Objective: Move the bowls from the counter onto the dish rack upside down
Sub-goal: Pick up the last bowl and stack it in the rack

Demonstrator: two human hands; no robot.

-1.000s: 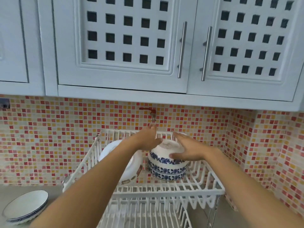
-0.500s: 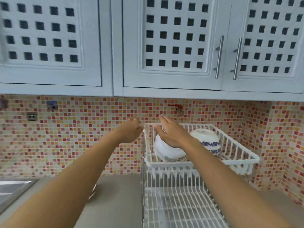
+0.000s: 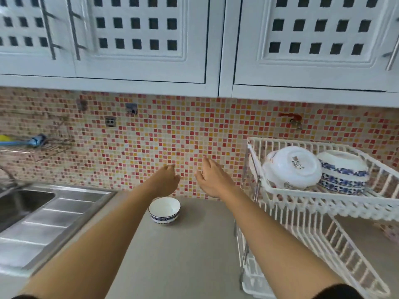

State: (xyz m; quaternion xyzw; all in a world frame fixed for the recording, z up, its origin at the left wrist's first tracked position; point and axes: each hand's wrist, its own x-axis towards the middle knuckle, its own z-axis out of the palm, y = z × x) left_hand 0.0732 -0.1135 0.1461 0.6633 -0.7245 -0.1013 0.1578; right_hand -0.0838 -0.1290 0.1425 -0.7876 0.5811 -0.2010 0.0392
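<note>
1. Head view, surfaces: a smooth, matte grey-beige counter (image 3: 183, 255) runs under a backsplash (image 3: 162, 137) of tiny square mosaic tiles in red, orange and cream; above hang white cabinet doors (image 3: 138, 35) with square cut-out grids and slim metal bar handles; at the left lies a brushed stainless-steel sink (image 3: 26, 203) with a ribbed draining board.

2. Head view, the rack: a white coated-wire dish rack (image 3: 323, 203) of two tiers stands on the counter at the right; its upper tier is a slatted basket with a raised rim; the lower tier is a row of upright wire prongs.

3. Head view, what the rack holds: in the upper tier a glossy white bowl (image 3: 291, 167) leans on its side with its base and maker's mark facing the camera; touching it on the right is a stack of blue-patterned bowls (image 3: 343, 173), upside down, rounded bases uppermost.

4. Head view, the counter: a small round bowl (image 3: 164, 210), white inside with a blue patterned band outside, stands upright on the counter, left of the rack and near the backsplash.

5. Head view, the hands: the left hand (image 3: 168, 180) hovers above that bowl, fingers loosely curled and holding nothing; the right hand (image 3: 212, 180) is beside it, fingers spread apart, empty; neither touches the bowl.
</note>
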